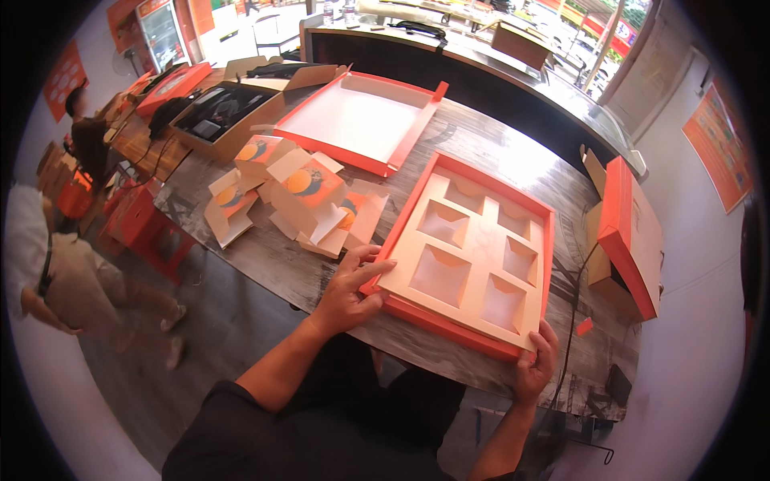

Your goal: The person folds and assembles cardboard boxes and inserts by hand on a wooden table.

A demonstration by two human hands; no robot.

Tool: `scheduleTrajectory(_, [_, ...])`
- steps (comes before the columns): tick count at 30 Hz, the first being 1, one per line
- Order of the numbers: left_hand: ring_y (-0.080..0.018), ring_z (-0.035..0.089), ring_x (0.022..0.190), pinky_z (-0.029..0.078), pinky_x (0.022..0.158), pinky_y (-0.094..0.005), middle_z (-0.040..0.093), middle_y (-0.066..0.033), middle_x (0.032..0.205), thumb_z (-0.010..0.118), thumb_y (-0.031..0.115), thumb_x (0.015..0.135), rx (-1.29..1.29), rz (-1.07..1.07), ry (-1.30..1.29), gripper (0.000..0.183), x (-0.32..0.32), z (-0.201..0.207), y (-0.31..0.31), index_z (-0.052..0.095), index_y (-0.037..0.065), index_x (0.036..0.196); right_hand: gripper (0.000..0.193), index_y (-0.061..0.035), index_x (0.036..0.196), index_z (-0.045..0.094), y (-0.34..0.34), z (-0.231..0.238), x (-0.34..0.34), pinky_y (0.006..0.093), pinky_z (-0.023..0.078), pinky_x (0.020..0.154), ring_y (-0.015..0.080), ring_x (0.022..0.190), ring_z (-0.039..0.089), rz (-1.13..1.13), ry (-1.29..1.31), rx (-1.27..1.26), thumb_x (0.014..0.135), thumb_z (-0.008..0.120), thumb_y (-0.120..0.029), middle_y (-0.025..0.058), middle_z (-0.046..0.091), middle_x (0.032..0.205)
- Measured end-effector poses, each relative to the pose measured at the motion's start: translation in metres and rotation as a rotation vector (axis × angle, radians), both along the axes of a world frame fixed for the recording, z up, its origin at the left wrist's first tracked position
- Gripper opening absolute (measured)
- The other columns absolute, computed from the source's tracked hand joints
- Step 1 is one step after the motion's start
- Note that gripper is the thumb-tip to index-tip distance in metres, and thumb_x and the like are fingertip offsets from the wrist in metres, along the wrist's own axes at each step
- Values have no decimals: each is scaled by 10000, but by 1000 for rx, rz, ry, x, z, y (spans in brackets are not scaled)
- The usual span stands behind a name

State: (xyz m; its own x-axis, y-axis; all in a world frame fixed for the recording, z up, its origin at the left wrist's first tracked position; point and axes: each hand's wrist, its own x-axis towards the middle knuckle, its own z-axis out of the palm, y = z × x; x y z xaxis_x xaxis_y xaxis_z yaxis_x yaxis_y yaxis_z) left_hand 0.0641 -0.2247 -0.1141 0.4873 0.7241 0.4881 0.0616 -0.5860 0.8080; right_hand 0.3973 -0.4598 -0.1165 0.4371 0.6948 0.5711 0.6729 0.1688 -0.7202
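A beige cardboard insert [479,275] with several square openings lies in a shallow red box [550,248] on the table in front of me. Its near edge appears slightly raised over the box's near wall. My left hand [350,290] grips the near left corner, fingers over the edge and thumb along the front. At the near right corner, my right hand [539,362] pinches the insert's edge. Left of the box, several small orange-and-beige folded cartons [305,184] lie in a loose pile. An open red box lid [353,116] with a white inside rests farther back.
An open brown carton [227,112] with dark contents stands at the far left. Another red box [630,240] leans on a brown carton at right, near a black cable [571,345]. One person [72,272] walks at left; another [88,136] is farther back.
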Motion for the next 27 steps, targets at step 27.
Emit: scheduleTrajectory(27, [-368,555,1409,469,1163,-434,537,-197,1542,816,149,888,125,-50,66,553,0,3,2,678,74,1418,525,-49,1312,694,62,97,-24,461,565,935,368,1070,713,-79,-229,-453,905,825,-354,206,724,1237])
